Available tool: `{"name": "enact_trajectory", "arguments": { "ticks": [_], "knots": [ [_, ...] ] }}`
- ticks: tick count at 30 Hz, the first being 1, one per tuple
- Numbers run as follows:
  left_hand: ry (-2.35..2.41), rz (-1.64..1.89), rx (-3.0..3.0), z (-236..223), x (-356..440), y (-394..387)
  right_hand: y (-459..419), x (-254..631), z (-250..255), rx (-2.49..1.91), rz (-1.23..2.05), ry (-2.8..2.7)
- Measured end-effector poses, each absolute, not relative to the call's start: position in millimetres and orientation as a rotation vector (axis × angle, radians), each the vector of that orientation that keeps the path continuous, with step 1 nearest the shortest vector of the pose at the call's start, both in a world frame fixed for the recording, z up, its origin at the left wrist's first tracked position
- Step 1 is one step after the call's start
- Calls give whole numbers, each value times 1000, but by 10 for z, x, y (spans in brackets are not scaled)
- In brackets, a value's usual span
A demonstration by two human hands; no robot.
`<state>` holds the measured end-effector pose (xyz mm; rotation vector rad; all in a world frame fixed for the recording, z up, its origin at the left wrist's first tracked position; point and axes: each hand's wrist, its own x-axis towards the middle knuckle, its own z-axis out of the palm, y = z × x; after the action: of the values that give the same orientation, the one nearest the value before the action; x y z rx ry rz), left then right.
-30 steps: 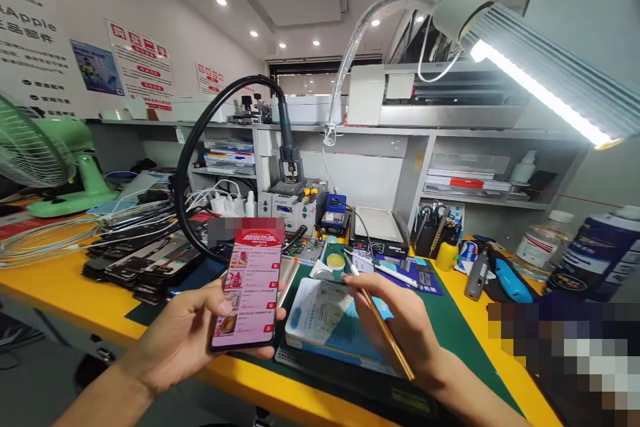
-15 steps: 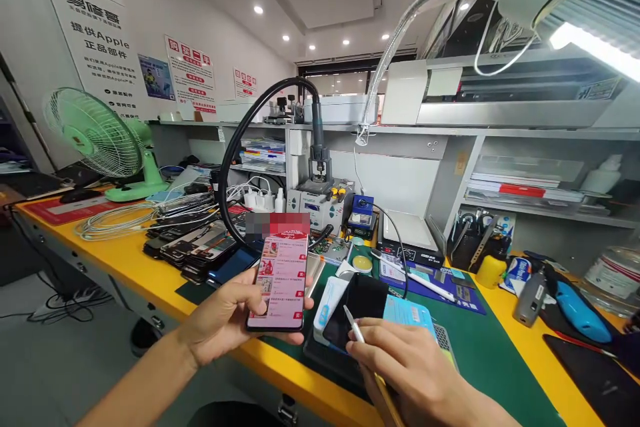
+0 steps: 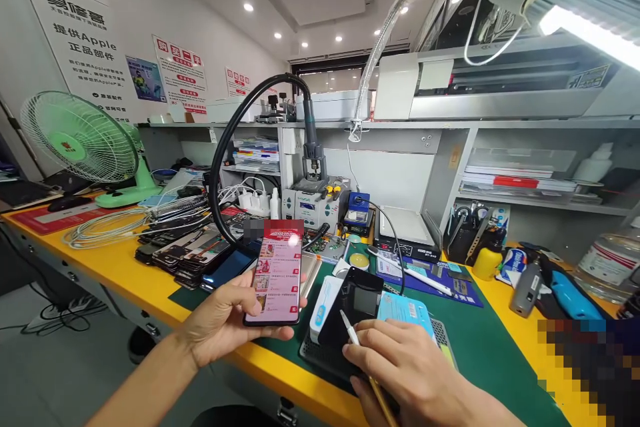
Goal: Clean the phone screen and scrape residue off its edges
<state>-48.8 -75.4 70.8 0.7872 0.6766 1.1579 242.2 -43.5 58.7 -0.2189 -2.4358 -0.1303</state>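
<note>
My left hand is closed round a smartphone, holding it upright above the front of the bench. Its screen is lit with a pink and red list, and my thumb rests on the lower left of the glass. Between the fingers of my right hand is a slim pen-like tool with a white pointed tip and a tan shaft. The tip is in front of a glossy black screen panel, but whether they touch I cannot tell. That panel leans beside a white box and a light-blue packet.
A green mat covers the yellow bench. Stacked phone parts and a green fan stand left. Behind are a rework station with a looping black hose and a hot plate. A lamp hangs upper right.
The view has turned slightly, so the background sits further left. The black panel now shows a grey reflection and the phone a bright glare spot. Both hands keep their grips.
</note>
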Motion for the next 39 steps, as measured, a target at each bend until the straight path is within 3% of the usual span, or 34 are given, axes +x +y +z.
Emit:
{"name": "enact_trajectory", "arguments": {
  "ticks": [8, 18, 39],
  "knots": [
    [665, 1183, 859, 649, -474, -716, -393, 2475, 628, -416, -36, -2043],
    [633, 1191, 961, 463, -537, -636, -203, 2487, 628, -861, 651, -1602],
    [603, 1282, 868, 199, -587, -674, -213, 2457, 742, -946, 635, -1496]
  ]
}}
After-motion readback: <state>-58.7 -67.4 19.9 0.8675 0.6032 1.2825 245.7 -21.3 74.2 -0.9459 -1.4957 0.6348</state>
